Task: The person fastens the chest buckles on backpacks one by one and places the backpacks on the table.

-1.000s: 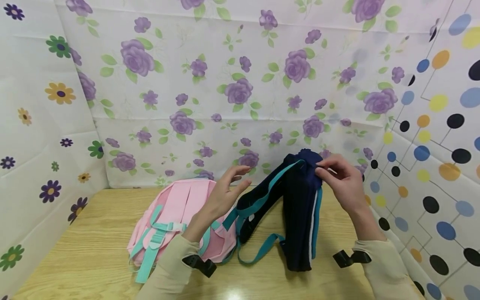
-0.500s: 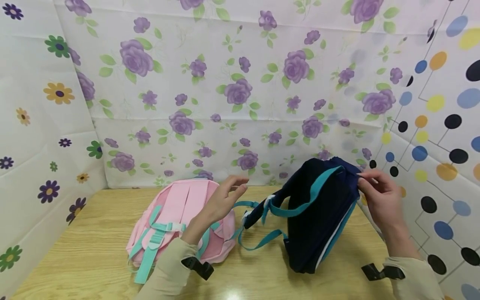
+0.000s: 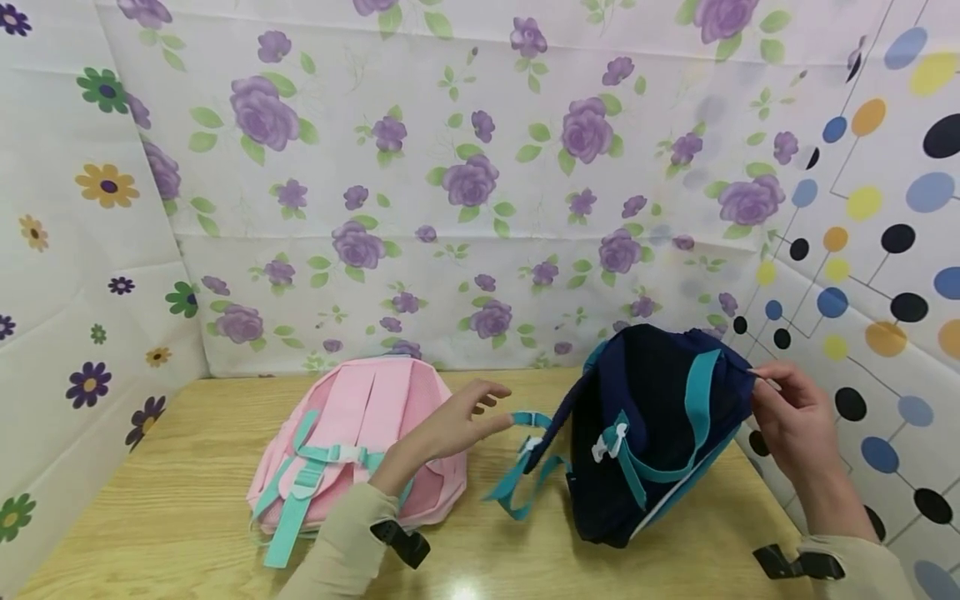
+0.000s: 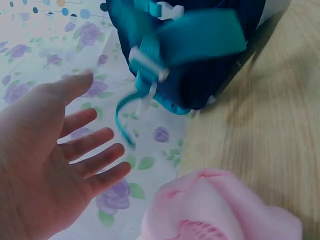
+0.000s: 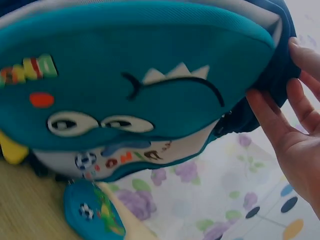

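Observation:
A navy backpack (image 3: 660, 392) with teal straps leans to the right on the table. My right hand (image 3: 798, 417) pinches its upper right edge. From the right wrist view, the bag's teal front (image 5: 165, 55) shows a cartoon face with eyes and white teeth, and a small teal pouch (image 5: 92, 210) hangs below. My left hand (image 3: 453, 421) is held in the air with its fingers extended, between the two bags. In the left wrist view that hand (image 4: 65, 150) holds nothing, and a loose teal strap (image 4: 200, 37) is close by. A pink backpack (image 3: 363, 425) lies under the left forearm.
Both bags sit on a light wooden table (image 3: 165, 467). Floral cloth (image 3: 420, 183) hangs behind it, and a dotted cloth (image 3: 870, 333) stands close to the right hand. Mint straps (image 3: 285, 525) of the pink backpack trail onto the tabletop.
My right hand has moved right and a little down, pulling the navy backpack's top over and turning its strapped back into view. The left hand stays nearly in place, its fingers slightly lower.

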`<state>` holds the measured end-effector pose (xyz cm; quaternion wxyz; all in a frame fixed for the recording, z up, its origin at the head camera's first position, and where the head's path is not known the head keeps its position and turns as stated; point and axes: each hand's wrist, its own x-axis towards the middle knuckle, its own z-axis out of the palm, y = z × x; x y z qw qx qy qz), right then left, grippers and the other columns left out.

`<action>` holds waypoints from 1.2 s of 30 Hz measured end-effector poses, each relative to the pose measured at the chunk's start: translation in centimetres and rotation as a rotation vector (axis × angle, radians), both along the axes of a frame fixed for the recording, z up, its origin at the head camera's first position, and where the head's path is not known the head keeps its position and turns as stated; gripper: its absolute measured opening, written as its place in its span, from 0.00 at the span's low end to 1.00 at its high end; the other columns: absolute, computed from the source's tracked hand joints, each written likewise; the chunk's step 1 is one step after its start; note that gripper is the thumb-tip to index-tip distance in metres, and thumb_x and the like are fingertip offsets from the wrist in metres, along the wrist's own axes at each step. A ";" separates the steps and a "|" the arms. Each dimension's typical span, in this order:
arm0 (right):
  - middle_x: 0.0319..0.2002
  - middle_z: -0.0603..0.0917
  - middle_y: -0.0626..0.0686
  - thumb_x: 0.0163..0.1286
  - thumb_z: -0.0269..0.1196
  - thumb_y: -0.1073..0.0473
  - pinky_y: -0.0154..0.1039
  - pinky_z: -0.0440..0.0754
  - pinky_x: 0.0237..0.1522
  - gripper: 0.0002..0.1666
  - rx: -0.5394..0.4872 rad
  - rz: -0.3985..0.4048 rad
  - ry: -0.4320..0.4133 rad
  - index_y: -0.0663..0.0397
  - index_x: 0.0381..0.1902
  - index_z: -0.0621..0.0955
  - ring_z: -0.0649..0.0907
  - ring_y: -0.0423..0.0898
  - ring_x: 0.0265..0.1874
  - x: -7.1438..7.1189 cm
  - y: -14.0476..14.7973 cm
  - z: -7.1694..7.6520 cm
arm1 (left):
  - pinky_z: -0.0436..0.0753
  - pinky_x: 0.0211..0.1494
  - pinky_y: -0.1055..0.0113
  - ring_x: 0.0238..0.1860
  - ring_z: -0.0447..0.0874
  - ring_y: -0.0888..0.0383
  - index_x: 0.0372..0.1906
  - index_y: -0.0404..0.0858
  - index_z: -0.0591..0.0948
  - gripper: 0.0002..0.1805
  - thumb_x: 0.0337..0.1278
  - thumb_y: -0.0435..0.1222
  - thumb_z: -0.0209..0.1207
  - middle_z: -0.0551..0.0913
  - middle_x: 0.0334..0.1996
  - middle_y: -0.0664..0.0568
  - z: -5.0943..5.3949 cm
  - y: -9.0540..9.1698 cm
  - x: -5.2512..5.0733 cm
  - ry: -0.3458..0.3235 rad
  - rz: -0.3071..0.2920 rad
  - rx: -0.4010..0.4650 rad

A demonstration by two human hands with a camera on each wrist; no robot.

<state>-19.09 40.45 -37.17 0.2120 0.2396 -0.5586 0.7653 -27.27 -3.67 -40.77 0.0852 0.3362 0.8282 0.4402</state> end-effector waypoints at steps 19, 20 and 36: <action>0.48 0.81 0.52 0.74 0.39 0.82 0.34 0.84 0.51 0.24 0.187 0.242 -0.068 0.64 0.50 0.79 0.84 0.43 0.48 -0.9 2.3 -5.8 | 0.73 0.68 0.54 0.64 0.72 0.56 0.72 0.53 0.67 0.38 0.60 0.59 0.62 0.72 0.66 0.61 -0.9 0.5 1.0 -0.041 -0.081 -0.116; 0.48 0.81 0.50 0.74 0.40 0.82 0.33 0.84 0.51 0.24 0.216 0.235 -0.084 0.62 0.50 0.79 0.84 0.42 0.48 -1.0 2.3 -6.1 | 0.73 0.68 0.54 0.64 0.72 0.57 0.72 0.53 0.67 0.38 0.59 0.59 0.62 0.72 0.65 0.61 -0.9 0.5 1.0 -0.039 -0.077 -0.118; 0.49 0.80 0.45 0.76 0.50 0.73 0.34 0.83 0.51 0.13 0.570 0.172 -0.353 0.64 0.54 0.75 0.83 0.37 0.48 -2.1 3.9 -9.2 | 0.77 0.62 0.57 0.59 0.76 0.56 0.71 0.53 0.67 0.37 0.58 0.56 0.65 0.73 0.62 0.58 -1.1 0.3 1.1 -0.056 -0.116 -0.128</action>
